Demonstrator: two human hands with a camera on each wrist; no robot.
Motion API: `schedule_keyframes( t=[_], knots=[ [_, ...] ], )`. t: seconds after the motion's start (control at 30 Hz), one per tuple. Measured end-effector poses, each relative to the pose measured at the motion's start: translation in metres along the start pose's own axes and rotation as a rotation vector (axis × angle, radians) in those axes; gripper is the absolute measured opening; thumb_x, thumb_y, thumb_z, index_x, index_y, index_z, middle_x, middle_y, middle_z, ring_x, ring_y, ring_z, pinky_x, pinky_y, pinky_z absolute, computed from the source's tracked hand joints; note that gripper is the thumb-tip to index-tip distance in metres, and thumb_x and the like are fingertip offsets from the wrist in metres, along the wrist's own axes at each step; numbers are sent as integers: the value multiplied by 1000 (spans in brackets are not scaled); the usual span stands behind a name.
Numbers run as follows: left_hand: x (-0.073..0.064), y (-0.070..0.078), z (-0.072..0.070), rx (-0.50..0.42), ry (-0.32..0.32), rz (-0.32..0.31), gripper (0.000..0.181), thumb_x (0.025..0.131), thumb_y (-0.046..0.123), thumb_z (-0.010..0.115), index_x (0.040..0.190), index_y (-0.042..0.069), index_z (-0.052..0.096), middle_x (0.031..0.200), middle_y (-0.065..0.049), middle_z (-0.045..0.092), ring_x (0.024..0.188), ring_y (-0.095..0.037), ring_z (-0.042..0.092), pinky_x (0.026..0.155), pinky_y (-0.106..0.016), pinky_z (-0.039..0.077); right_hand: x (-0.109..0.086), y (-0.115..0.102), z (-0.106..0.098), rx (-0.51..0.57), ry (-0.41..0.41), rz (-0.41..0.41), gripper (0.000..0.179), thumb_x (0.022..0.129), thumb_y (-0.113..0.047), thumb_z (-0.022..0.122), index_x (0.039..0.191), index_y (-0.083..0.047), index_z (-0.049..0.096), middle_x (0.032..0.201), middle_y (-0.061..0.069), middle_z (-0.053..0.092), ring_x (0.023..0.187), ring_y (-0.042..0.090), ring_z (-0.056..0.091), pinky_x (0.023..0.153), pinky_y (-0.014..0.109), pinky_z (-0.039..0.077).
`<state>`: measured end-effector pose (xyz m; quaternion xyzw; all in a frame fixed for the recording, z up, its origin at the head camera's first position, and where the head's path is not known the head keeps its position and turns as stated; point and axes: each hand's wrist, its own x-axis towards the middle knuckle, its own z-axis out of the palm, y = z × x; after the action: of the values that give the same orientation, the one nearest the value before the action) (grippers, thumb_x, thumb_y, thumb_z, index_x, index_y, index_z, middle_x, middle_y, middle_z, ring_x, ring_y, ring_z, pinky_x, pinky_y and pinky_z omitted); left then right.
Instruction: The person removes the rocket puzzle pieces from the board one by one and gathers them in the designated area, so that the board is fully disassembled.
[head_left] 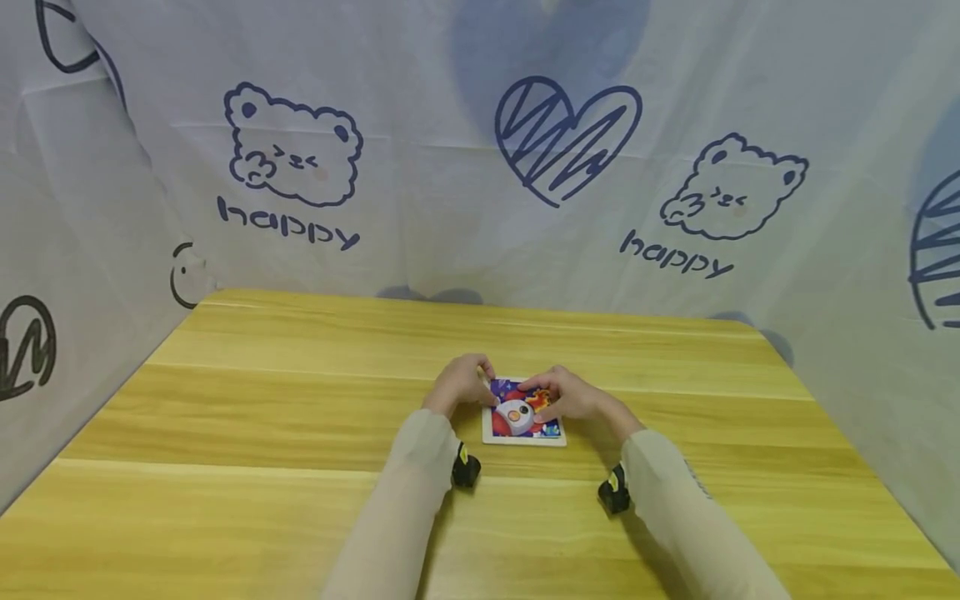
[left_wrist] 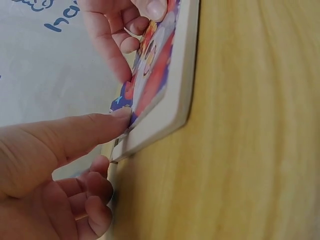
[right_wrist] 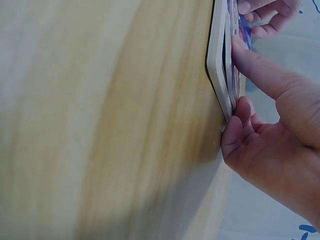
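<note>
A small square puzzle board (head_left: 524, 441) with a thick white rim lies on the table, its colourful cartoon picture (left_wrist: 150, 75) facing up. At its far left corner, my left hand (head_left: 459, 383) holds it, the thumb on the picture and the fingers bent beside the rim. My right hand (head_left: 573, 396) grips the right side, thumb on top, one fingertip reaching toward the far edge. In the right wrist view, a dark narrow gap shows between the picture layer (right_wrist: 229, 65) and the white rim below it, near the right thumb.
The wood-grain table (head_left: 262, 500) extends on all sides of the board. White cloth (head_left: 427, 167) with blue bear and heart drawings hangs behind and beside it. Black wrist cameras (head_left: 465, 468) sit at both cuffs.
</note>
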<state>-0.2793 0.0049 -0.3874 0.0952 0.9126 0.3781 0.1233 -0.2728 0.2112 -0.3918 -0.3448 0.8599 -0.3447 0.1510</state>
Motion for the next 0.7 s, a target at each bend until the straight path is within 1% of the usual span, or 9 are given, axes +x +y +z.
schedule_keyframes(
  t=[0.13, 0.17, 0.23, 0.3, 0.37, 0.47, 0.53, 0.6, 0.7],
  knots=[
    [0, 1, 0, -10, 16, 33, 30, 64, 5, 79, 85, 5, 57, 74, -5, 50, 63, -17, 44, 54, -26, 36, 1, 2, 0, 22, -3, -7, 40, 76, 0, 68, 112, 12, 55, 89, 15, 57, 59, 17, 32, 54, 22, 28],
    [0, 1, 0, -11, 20, 42, 30, 64, 4, 79, 84, 5, 57, 74, -5, 50, 64, -17, 44, 55, -26, 36, 1, 1, -1, 28, -4, -4, 40, 76, 0, 68, 112, 11, 55, 85, 14, 57, 57, 15, 31, 53, 22, 27],
    [0, 2, 0, -12, 24, 60, 29, 63, 2, 78, 83, 4, 56, 74, -4, 50, 64, -17, 45, 56, -25, 37, 1, 0, -1, 29, -2, 0, 39, 76, 1, 68, 112, 11, 56, 76, 13, 53, 54, 14, 27, 52, 21, 26],
    [0, 3, 0, -11, 27, 77, 29, 63, 0, 78, 81, 5, 56, 73, -4, 50, 63, -16, 45, 56, -25, 37, 1, -2, -1, 19, 3, 15, 38, 76, 1, 68, 111, 10, 57, 72, 13, 49, 56, 15, 28, 54, 22, 27],
    [1, 3, 0, -7, 30, 95, 30, 62, -1, 78, 80, 5, 55, 72, -3, 51, 62, -16, 45, 55, -24, 38, 0, -4, -1, -3, 11, 47, 37, 76, -1, 69, 110, 7, 59, 75, 11, 46, 62, 16, 31, 59, 23, 27],
    [1, 2, 0, -7, 35, 114, 31, 61, -2, 78, 80, 5, 55, 71, -3, 52, 61, -16, 46, 54, -24, 38, -1, -6, 0, -15, 27, 115, 32, 76, -2, 69, 107, 4, 62, 87, 9, 47, 76, 18, 35, 68, 27, 30],
    [1, 2, 0, -14, 36, 125, 31, 61, -3, 77, 81, 4, 55, 71, -3, 52, 61, -15, 46, 54, -23, 39, -1, -6, 1, -10, 34, 140, 29, 76, -2, 69, 104, 3, 64, 94, 9, 48, 84, 20, 36, 73, 29, 32],
    [0, 1, 0, -30, 35, 127, 30, 62, -3, 77, 81, 3, 55, 71, -3, 52, 61, -15, 46, 53, -23, 39, -1, -6, 2, -1, 39, 144, 27, 76, -1, 69, 102, 4, 64, 95, 9, 48, 86, 20, 37, 75, 31, 32],
    [0, 0, 0, -57, 34, 129, 25, 66, -4, 75, 82, 2, 57, 70, -4, 51, 61, -16, 46, 51, -23, 40, -2, -5, 3, 4, 39, 133, 28, 75, 0, 69, 102, 5, 64, 93, 10, 47, 84, 21, 36, 73, 30, 32]
  ],
)
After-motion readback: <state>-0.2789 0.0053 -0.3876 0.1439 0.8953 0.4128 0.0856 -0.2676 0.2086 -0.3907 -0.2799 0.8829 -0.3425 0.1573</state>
